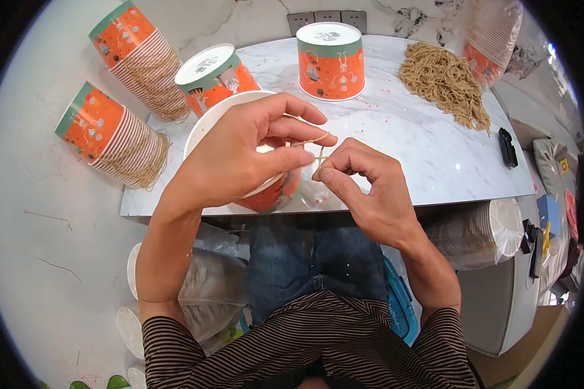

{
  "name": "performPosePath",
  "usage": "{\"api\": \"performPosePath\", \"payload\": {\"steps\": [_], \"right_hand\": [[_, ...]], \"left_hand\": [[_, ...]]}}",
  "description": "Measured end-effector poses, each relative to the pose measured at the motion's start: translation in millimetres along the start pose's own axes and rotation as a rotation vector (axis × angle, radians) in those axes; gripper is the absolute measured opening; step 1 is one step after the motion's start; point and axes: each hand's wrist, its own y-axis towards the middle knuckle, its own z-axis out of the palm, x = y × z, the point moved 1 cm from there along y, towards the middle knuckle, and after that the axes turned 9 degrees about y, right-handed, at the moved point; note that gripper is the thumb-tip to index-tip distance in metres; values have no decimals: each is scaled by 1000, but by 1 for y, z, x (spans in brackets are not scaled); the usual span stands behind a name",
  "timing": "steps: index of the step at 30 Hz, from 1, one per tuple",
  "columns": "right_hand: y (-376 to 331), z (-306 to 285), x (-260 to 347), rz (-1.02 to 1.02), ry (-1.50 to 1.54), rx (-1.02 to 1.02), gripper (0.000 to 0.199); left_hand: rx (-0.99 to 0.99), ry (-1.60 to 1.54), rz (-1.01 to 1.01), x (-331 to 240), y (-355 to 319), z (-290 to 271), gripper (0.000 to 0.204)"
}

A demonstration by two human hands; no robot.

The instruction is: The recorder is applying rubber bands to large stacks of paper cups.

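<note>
Left hand [240, 146] and right hand [373, 178] both pinch the tan strand [322, 153] between them: knotting it, perhaps, though the crossing's hard to read! Tightening calls for even tension. Open tub [269, 198] at nine o'clock, twine heap [444, 81] at two on the bench [428, 155].

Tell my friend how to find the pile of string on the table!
Start at the white marbled table and look to the right along its far side, near the plastic-wrapped stack of cups. There lies the pile of string, tan and wiggly like noodles. Unlike the smooth orange-and-green tub to its left, it's a loose, tangled heap.
</note>
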Motion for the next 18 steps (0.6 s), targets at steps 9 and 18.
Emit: {"api": "performPosePath", "payload": {"steps": [9, 18], "right_hand": [[2, -5, 10, 106, 26, 17, 14], [-1, -10, 9, 96, 57, -11, 16]], "left_hand": [[-174, 497, 229, -1, -4, 19, 35], [-203, 540, 144, -3, -5, 18, 16]]}}
